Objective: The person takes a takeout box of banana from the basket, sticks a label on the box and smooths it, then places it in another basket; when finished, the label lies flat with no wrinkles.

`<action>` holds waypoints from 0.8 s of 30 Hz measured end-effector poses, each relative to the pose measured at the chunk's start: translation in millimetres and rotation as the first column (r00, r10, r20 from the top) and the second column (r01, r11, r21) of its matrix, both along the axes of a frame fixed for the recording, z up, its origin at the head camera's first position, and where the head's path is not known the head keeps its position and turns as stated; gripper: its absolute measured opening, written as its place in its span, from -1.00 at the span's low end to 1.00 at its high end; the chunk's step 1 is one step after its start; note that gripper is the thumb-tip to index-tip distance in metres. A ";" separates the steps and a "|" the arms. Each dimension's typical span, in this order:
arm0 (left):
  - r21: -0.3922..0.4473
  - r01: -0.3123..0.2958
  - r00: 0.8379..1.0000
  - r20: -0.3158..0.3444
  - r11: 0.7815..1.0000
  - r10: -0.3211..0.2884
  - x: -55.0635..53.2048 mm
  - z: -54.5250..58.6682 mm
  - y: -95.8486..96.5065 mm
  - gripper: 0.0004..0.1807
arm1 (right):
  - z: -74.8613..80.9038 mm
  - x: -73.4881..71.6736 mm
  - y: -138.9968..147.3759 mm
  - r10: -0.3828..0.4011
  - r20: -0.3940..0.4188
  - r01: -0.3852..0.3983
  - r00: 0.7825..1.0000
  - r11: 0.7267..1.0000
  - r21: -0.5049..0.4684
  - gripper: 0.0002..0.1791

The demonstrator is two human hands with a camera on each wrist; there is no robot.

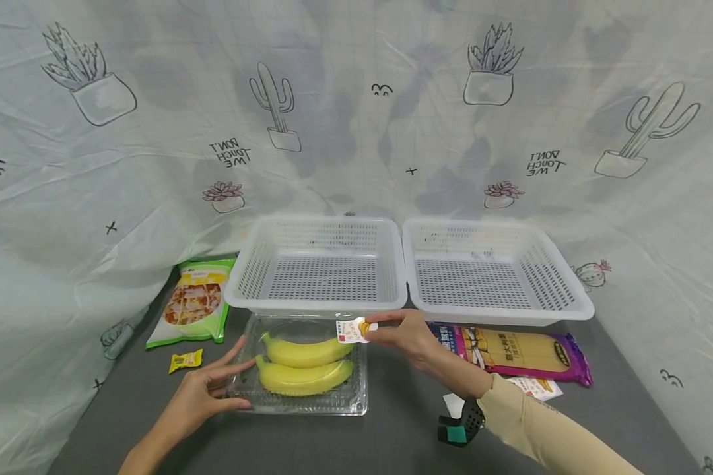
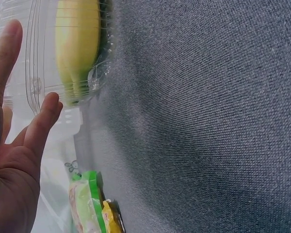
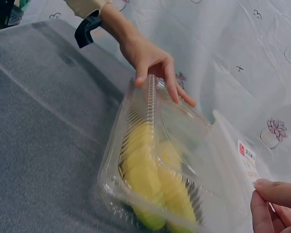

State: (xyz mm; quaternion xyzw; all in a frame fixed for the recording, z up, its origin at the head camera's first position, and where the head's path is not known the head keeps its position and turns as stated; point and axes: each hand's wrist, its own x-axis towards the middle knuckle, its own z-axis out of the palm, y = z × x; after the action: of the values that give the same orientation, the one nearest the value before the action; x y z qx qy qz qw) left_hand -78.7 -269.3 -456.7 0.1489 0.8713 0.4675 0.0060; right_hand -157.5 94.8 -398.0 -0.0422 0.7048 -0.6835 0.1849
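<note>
A clear plastic clamshell box (image 1: 356,401) holds two yellow bananas (image 1: 305,379). My left hand (image 1: 204,384) touches the box's left side with its fingers spread and the thumb by the near corner; the left wrist view shows those fingers (image 2: 42,119) against the clear wall. My right hand (image 1: 407,336) pinches the right edge of a small white label (image 1: 350,330) with a banana picture, over the far right part of the lid. In the right wrist view the label (image 3: 246,156) is upright by the lid; whether it touches the plastic, I cannot tell.
Two white baskets (image 1: 317,305) (image 1: 499,311) stand side by side behind the box. At left lie a green snack bag (image 1: 196,297) and a small yellow packet (image 1: 185,361). A spaghetti pack (image 1: 523,353), a printed label sheet (image 1: 541,389) and a white paper scrap (image 1: 453,404) lie at right.
</note>
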 end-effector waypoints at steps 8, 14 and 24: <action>0.001 -0.005 1.000 -0.007 1.000 0.005 0.7 -2.3 -0.2 -0.25 | 1.6 -4.6 -23.0 0.013 0.000 -0.013 1.000 1.000 -0.006 -0.65; -0.009 -0.019 1.000 -0.006 1.000 0.019 1.4 -3.1 0.3 -0.25 | -1.4 -8.5 -36.2 0.070 -0.013 -0.070 0.997 0.998 0.002 -0.68; -0.009 -0.011 0.999 -0.030 1.000 0.011 0.4 -4.2 0.3 -0.25 | -11.9 -16.5 -51.0 0.275 -0.023 -0.272 0.961 0.959 0.075 -0.69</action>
State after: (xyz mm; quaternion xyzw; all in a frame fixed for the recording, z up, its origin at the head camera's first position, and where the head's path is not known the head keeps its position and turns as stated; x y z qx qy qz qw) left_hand -78.3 -269.0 -460.9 0.1512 0.8742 0.4614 -0.0089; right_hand -174.0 43.8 -409.9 -0.1440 0.7191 -0.6251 0.2671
